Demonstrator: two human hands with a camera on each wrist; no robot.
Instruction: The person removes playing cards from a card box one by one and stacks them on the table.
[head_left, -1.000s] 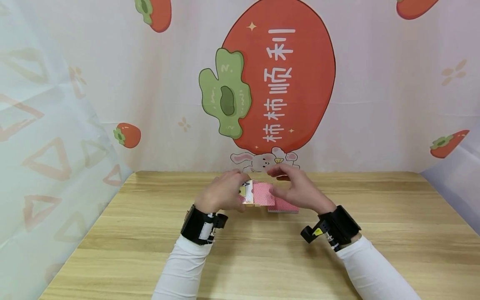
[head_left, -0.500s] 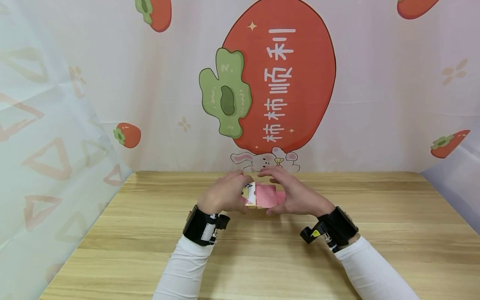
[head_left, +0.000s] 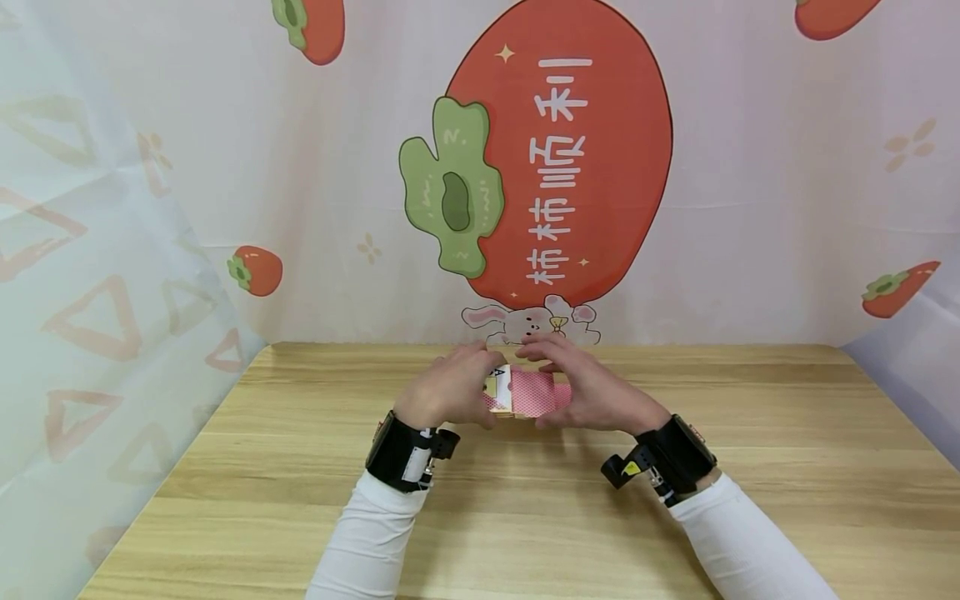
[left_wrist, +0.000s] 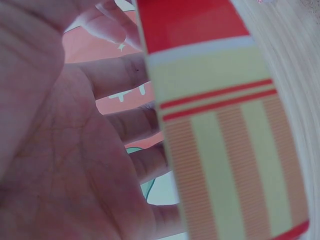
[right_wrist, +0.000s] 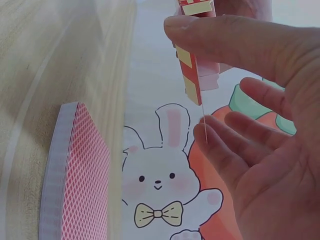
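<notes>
My left hand (head_left: 450, 386) grips a playing card box (head_left: 498, 388) across its width. The box has a white end with an "A", and its striped side (left_wrist: 225, 165) fills much of the left wrist view. From its right end a pink-patterned piece (head_left: 532, 392) sticks out, thin and edge-on in the right wrist view. My right hand (head_left: 592, 385) spans this piece, thumb by the near edge and fingers by the far edge. In the right wrist view its fingers (right_wrist: 235, 145) are straight and spread. Below lies a deck of cards (right_wrist: 82, 175), mostly hidden in the head view.
A wooden table (head_left: 480, 508) lies under both hands. Close behind stands a white backdrop cloth (head_left: 750, 208) printed with persimmons and a rabbit. Both wrists carry black camera bands (head_left: 401, 452).
My right hand has moved left to the box's pink end, now covering more of the deck. The box has shifted slightly right with my left hand. The last half second shows almost no movement.
</notes>
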